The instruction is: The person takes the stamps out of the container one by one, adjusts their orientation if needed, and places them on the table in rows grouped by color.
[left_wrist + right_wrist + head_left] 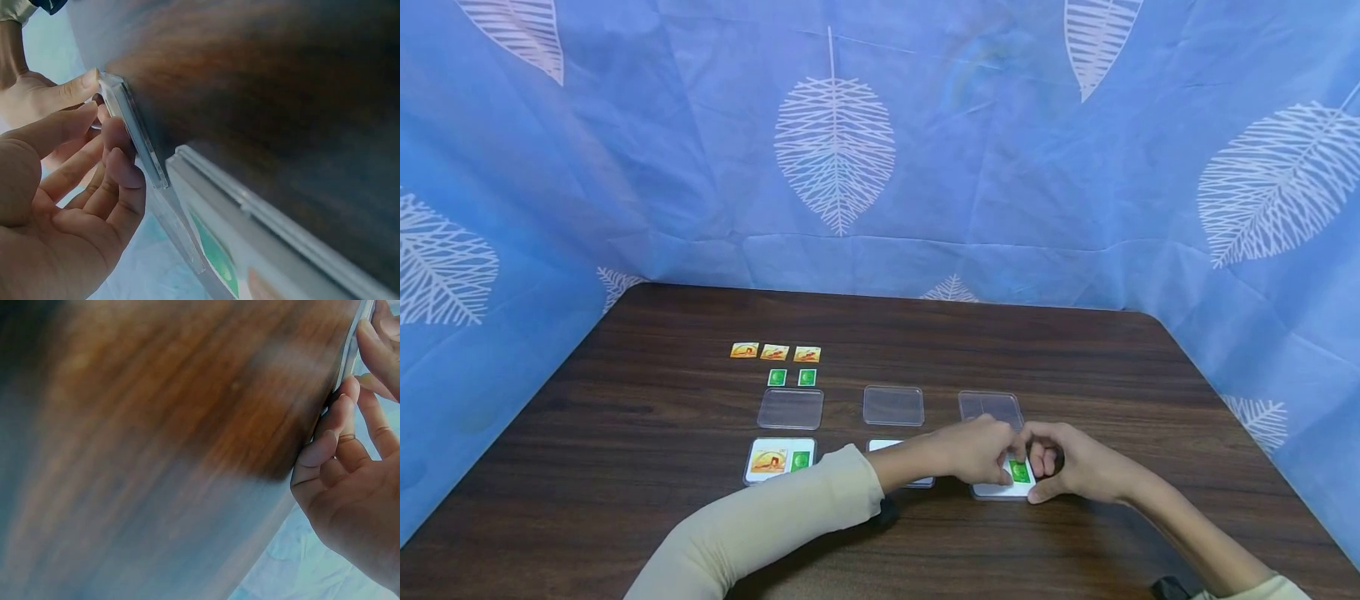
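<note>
A flat clear case with a white insert (1000, 492) lies at the right end of the front row, a green stamp (1019, 472) on its right half. My left hand (979, 448) reaches across from the left, fingertips on the case's face and thumb near them. The left half of the insert is hidden beneath it. At the right edge, my right hand (1075, 462) grips the case, thumb at the near corner and index finger over the top. In the left wrist view, loosely bent left fingers (119, 156) touch the case face.
Three clear lids, left (790, 409), middle (892, 406) and right (990, 404), form a row behind. Left of my hands are a case with orange and green stamps (781, 460) and a partly covered middle case (883, 445). Three orange stamps (775, 352) and two green ones lie farther back.
</note>
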The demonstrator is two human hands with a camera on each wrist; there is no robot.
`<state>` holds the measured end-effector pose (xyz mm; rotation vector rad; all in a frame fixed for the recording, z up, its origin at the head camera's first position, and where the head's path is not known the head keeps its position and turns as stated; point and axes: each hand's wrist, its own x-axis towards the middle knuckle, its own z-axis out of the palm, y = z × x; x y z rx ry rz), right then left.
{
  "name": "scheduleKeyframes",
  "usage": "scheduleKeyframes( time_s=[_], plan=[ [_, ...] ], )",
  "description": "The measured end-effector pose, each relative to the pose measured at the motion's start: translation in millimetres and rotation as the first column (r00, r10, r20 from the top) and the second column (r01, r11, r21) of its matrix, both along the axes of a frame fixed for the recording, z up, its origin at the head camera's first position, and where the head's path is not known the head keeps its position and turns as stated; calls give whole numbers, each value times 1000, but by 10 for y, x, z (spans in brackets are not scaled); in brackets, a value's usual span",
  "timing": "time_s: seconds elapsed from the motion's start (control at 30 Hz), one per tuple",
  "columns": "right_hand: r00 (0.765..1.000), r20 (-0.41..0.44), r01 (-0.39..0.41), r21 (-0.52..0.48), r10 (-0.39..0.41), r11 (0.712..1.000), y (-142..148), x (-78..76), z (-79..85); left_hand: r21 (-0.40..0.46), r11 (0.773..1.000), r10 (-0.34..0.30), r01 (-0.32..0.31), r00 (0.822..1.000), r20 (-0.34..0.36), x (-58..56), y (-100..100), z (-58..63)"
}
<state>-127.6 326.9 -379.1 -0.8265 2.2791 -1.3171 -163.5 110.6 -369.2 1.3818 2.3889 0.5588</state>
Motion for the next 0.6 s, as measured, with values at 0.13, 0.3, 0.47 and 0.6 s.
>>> scheduleKeyframes(
  time_s=[0.13, 0.3, 0.47, 0.6],
  plan=[
    [1000, 7, 1, -1, -1, 1000, -5, 2, 1, -33, 999, 29, -29, 1000, -6, 16, 23, 28],
    [1000, 8, 23, 20, -24, 1000, -7, 4, 4, -62, 997, 52, -54, 998, -23, 25, 56, 40],
    [999, 16, 43, 34, -44, 998, -5, 3, 8, -76, 995, 56, -62, 996, -75, 26, 87, 42],
    [999, 32, 33, 15, -34, 999, -5, 0, 10, -83, 994, 61, -68, 994, -93, 39, 103, 29]
  ],
)
